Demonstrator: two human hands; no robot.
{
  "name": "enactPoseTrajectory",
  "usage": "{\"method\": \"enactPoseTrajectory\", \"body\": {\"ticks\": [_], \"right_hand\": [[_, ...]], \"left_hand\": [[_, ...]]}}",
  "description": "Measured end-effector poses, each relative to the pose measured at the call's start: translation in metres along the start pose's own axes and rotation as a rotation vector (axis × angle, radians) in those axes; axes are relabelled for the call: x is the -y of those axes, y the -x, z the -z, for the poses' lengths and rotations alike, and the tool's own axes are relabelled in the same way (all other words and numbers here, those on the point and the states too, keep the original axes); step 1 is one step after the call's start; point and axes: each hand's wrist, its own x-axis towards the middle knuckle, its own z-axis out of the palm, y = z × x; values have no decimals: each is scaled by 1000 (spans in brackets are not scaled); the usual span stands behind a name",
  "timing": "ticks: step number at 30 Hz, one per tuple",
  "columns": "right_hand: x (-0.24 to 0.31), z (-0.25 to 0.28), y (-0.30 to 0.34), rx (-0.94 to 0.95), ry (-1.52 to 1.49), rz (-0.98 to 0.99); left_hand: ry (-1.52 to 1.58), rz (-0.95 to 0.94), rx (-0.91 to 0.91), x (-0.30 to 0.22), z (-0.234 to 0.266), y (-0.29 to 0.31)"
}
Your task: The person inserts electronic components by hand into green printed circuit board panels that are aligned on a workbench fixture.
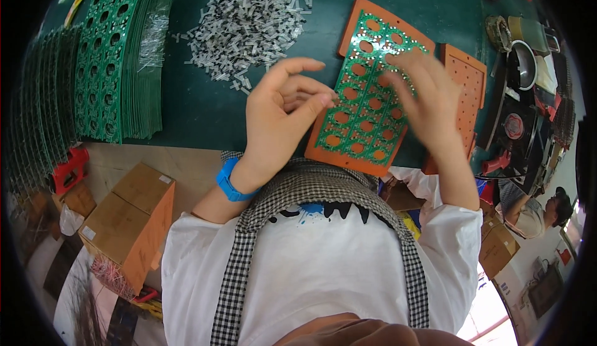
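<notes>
A green circuit board panel [356,111] with rows of round holes lies on an orange-brown fixture plate [348,159] in front of me. Small whitish parts dot its far portion. My left hand [280,113], with a blue band on the wrist, hovers at the panel's left edge. Its thumb and a finger are pinched together; whatever they hold is too small to name. Over the panel's right side is my right hand [429,94], fingers bent toward the board. Motion smears its fingertips, so their grip is unclear. Left of the panel spreads a heap of small translucent-and-dark components [249,26].
Stacked green circuit panels [115,60] stand at the left of the green table [199,116]. A second orange-brown plate [469,85] lies to the right, near a round metal bowl [525,65]. Cardboard boxes [127,206] sit below on the left. Another person [535,212] is at far right.
</notes>
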Motion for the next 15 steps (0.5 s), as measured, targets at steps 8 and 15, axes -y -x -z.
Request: {"method": "enactPoseTrajectory", "body": {"ticks": [8, 15], "right_hand": [[19, -11, 12, -19, -514, -128], [-82, -13, -18, 15, -236, -196]], "left_hand": [[-446, -181, -45, 3, -17, 10], [-1311, -319, -353, 10, 25, 0]]}}
